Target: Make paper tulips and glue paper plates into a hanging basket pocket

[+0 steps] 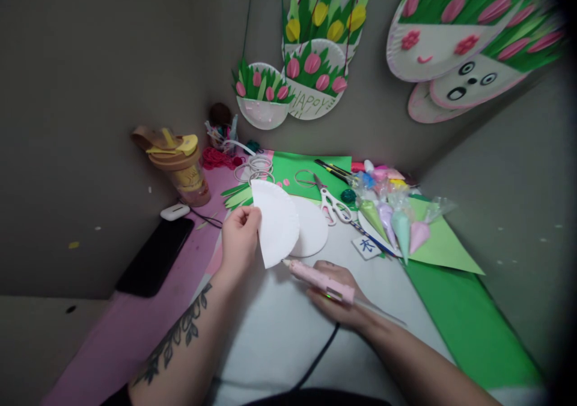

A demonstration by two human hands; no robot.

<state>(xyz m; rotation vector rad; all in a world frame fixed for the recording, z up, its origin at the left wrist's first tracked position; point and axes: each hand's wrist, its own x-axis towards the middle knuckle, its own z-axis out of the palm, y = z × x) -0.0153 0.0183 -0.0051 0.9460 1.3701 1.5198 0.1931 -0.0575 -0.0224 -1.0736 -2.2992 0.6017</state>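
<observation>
A white half paper plate [276, 223] with a crimped curved rim is pinched by its straight edge in my left hand [240, 238]. My right hand [339, 292] is wrapped round a pink hot glue gun [322, 278], with a clear glue stick poking out of its back. The nozzle is at the lower part of the plate's curved rim; whether it touches cannot be made out. Behind the half plate, partly covered by it, a round white paper plate [312, 229] lies on the white sheet. White-handled scissors [334, 206] rest just beyond.
Piping bags [401, 226] of coloured paste, green paper [311, 169] and paintbrushes [332, 170] lie at the back. A phone [155, 257], an earbud case [175, 212] and a tumbler [183, 169] stand or lie left. Tulip-decorated plates [315, 78] hang above. The gun's black cord [318, 358] runs toward me.
</observation>
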